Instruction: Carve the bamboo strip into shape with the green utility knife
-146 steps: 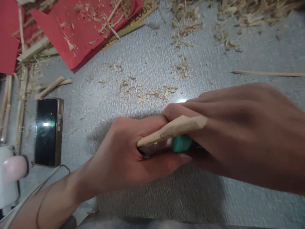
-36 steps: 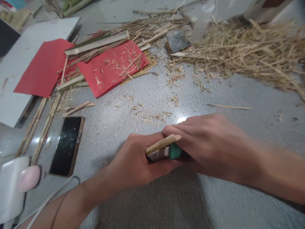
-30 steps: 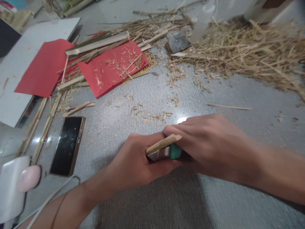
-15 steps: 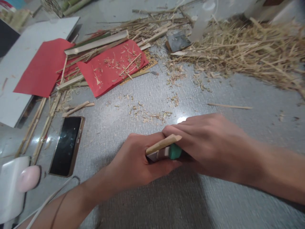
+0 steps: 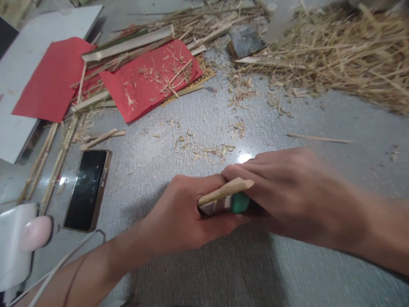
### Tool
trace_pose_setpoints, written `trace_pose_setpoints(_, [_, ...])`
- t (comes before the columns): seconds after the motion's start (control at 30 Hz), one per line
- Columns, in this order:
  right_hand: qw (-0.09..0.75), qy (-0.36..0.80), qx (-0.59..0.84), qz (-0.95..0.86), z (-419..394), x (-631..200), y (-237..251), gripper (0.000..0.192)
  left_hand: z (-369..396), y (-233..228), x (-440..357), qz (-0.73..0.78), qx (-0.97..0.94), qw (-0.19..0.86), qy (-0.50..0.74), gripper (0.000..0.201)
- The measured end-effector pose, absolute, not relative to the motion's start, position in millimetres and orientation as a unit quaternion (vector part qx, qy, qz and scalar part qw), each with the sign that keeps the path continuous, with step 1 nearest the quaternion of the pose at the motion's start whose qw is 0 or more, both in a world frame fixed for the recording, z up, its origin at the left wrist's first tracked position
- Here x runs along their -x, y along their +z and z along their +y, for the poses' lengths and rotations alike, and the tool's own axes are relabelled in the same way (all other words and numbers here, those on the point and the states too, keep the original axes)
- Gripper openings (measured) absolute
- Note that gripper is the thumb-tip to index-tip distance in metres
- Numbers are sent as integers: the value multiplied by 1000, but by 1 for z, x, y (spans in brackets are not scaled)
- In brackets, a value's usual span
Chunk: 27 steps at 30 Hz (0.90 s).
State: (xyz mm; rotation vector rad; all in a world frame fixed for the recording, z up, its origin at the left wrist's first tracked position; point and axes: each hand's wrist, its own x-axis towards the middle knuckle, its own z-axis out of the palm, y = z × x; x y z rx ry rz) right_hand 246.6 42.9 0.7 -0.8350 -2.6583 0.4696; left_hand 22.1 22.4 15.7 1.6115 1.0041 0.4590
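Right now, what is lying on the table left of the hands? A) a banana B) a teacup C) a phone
C: a dark-screened phone lies flat on the grey table, left of the left hand, near loose bamboo strips.

Around the hands the worktop (image 5: 319, 273) lies bare from 3 through 6 o'clock. At 12 o'clock only thin shavings (image 5: 207, 149) lie near. A phone (image 5: 85, 189) blocks 9 o'clock, red paper (image 5: 150, 83) and bamboo strips (image 5: 128, 42) crowd 11 o'clock, and a straw heap (image 5: 335, 55) fills 1 o'clock.
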Motion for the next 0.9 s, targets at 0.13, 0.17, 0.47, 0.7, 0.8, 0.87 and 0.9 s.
trace_pose_setpoints(0.13, [157,162,292,-930,43,-246,2,6,22,16,-22,419,-688,559,195,18])
trace_pose_setpoints(0.17, [157,159,293,-930,43,-246,2,5,22,16,-22,418,-690,558,195,18])
trace_pose_setpoints(0.47, [174,151,291,-929,41,-247,-2,5,22,16,-22,430,-696,545,185,20])
trace_pose_setpoints(0.7, [166,153,290,-930,42,-247,-2,5,23,19,-22,426,-694,550,184,17])
trace_pose_setpoints(0.8, [166,155,292,-929,42,-247,-2,5,24,18,-22,423,-696,550,184,16])
trace_pose_setpoints(0.87, [168,156,292,-928,42,-248,-2,3,24,17,-22,420,-699,549,184,15])
trace_pose_setpoints(0.9, [168,157,292,-928,42,-248,-3,1,24,16,-22,419,-698,548,190,15])
